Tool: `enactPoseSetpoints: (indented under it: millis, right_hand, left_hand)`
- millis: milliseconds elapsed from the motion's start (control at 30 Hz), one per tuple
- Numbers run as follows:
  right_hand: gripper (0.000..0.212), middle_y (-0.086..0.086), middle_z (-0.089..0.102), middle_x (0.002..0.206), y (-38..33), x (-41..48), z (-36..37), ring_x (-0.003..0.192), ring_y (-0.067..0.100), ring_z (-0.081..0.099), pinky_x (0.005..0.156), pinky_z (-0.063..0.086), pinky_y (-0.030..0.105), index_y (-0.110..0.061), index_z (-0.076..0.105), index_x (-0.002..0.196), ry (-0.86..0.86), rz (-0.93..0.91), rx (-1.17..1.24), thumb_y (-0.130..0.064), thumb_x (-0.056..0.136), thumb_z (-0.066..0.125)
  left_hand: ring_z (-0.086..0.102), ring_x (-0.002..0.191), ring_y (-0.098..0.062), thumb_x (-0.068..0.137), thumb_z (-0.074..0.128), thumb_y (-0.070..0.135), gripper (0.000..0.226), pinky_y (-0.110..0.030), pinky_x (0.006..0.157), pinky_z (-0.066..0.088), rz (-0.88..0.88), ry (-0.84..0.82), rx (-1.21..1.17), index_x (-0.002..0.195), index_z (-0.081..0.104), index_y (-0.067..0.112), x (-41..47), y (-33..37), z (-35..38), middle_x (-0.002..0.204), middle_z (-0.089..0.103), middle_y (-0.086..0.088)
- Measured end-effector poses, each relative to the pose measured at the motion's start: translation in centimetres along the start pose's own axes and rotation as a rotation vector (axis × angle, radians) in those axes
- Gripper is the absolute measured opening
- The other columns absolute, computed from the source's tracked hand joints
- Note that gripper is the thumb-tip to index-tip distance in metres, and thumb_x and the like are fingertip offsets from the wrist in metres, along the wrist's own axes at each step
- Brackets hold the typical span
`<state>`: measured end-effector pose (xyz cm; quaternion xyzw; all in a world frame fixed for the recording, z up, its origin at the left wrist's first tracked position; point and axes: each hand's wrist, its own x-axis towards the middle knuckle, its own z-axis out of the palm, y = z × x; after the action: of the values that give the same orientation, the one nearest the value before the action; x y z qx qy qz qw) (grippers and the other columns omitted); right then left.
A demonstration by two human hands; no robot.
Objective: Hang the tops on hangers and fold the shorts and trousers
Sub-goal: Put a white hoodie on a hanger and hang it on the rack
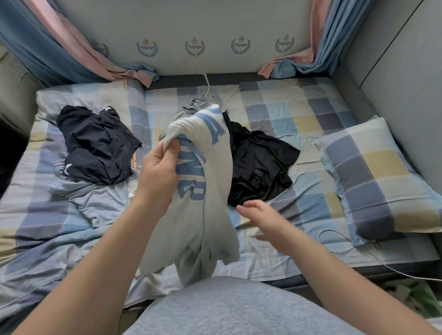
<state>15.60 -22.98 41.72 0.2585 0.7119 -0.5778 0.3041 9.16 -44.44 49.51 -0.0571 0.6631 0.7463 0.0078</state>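
The left hand (159,170) is pinching one pale grey cotton top with blue lettering (205,219) by its bunched upper edge, holding it hanging above the checked bed sheet (311,108). The right hand (261,218) is hovering just beside it, fingers loosely spread, holding nothing. Two crumpled garments are lying on the sheet: a left black garment (97,144) and a right black garment (262,165).

We see a checked pillow (380,180) on the checked bedsheet (285,103), pink-and-blue curtains (40,34) behind, and perhaps a white cable (335,230) nearby.
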Motion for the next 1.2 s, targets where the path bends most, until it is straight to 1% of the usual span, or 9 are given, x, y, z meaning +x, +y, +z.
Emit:
enactPoseSetpoints:
  millis: [133,267,367,467,600,700,933,1033,1200]
  right_hand:
    - [0.099,0.014,0.030,0.160,2.3,1.3,1.5,0.144,0.042,0.033,0.098,0.040,0.065,-0.027,0.028,0.155,-0.147,0.337,0.161,-0.085,0.078,0.052]
    - [0.099,0.029,0.066,0.119,2.0,3.3,2.6,0.098,0.048,0.069,0.075,0.058,0.059,0.002,0.062,0.123,-0.280,0.462,0.748,-0.082,0.072,0.063]
    - [0.033,0.010,0.071,0.064,0.4,4.6,2.6,0.055,0.023,0.070,0.055,0.059,0.032,-0.005,0.071,0.083,-0.094,0.279,0.823,-0.034,0.095,0.062]
    - [0.022,0.005,0.064,0.054,-0.8,5.3,0.8,0.045,0.015,0.062,0.047,0.054,0.022,-0.010,0.062,0.083,0.059,0.136,0.831,-0.004,0.098,0.047]
    - [0.015,0.011,0.064,0.082,-2.6,5.0,-3.3,0.074,0.024,0.060,0.063,0.052,0.034,-0.013,0.062,0.102,0.210,-0.067,0.816,-0.006,0.098,0.050]
    - [0.023,0.013,0.067,0.090,-4.6,3.7,-6.4,0.083,0.027,0.065,0.069,0.053,0.036,-0.009,0.066,0.094,0.289,-0.269,0.829,-0.002,0.093,0.044]
    - [0.049,0.003,0.069,0.068,-9.6,-0.8,-8.9,0.068,0.018,0.069,0.068,0.057,0.026,-0.015,0.075,0.059,0.136,-0.501,0.801,-0.013,0.090,0.037]
    - [0.053,-0.003,0.059,0.056,-11.0,-2.7,-8.8,0.057,0.013,0.062,0.059,0.053,0.026,-0.021,0.065,0.048,0.039,-0.608,0.688,-0.012,0.089,0.034]
    - [0.045,-0.009,0.036,0.045,-11.6,-4.0,-7.9,0.040,0.009,0.034,0.042,0.033,0.019,-0.028,0.041,0.040,-0.013,-0.642,0.502,-0.012,0.082,0.040]
  left_hand:
    - [0.068,0.096,-0.031,0.106,0.045,0.032,0.029,-0.052,0.089,0.057,-0.067,0.027,-0.297,0.112,0.068,0.015,-0.3,1.9,-0.2,0.109,0.071,-0.013]
    - [0.070,0.100,-0.030,0.105,0.042,0.036,0.040,-0.042,0.080,0.059,-0.110,-0.016,-0.461,0.130,0.060,0.011,-0.9,3.3,-0.4,0.122,0.068,-0.017]
    - [0.070,0.098,-0.031,0.105,0.040,0.037,0.042,-0.044,0.080,0.060,-0.123,-0.049,-0.457,0.132,0.059,0.010,-1.2,3.4,-0.7,0.124,0.067,-0.019]
    - [0.069,0.099,-0.034,0.106,0.041,0.035,0.040,-0.049,0.087,0.059,-0.137,-0.014,-0.409,0.129,0.060,0.008,-1.3,2.7,-1.5,0.124,0.067,-0.021]
    - [0.072,0.099,-0.031,0.105,0.046,0.030,0.031,-0.045,0.081,0.061,-0.195,-0.020,-0.286,0.119,0.067,0.012,-1.4,0.8,-2.8,0.116,0.073,-0.015]
    - [0.075,0.083,-0.022,0.104,0.050,0.028,0.022,-0.040,0.071,0.061,-0.324,-0.073,-0.059,0.106,0.069,0.017,-2.6,-1.3,-2.8,0.100,0.077,-0.008]
    - [0.070,0.084,-0.021,0.102,0.056,0.029,0.020,-0.029,0.071,0.047,-0.682,-0.554,0.669,0.097,0.067,0.014,-4.2,-5.9,-0.9,0.101,0.072,-0.005]
    - [0.069,0.099,-0.011,0.096,0.063,0.039,0.028,-0.022,0.075,0.049,-0.580,-0.694,0.816,0.117,0.070,0.021,-3.2,-6.1,-0.5,0.118,0.071,0.005]
    - [0.036,0.139,-0.014,0.080,0.080,0.047,0.091,-0.027,0.108,0.030,-0.225,-0.430,0.640,0.153,0.030,0.026,-0.4,-4.6,1.0,0.157,0.035,0.000]
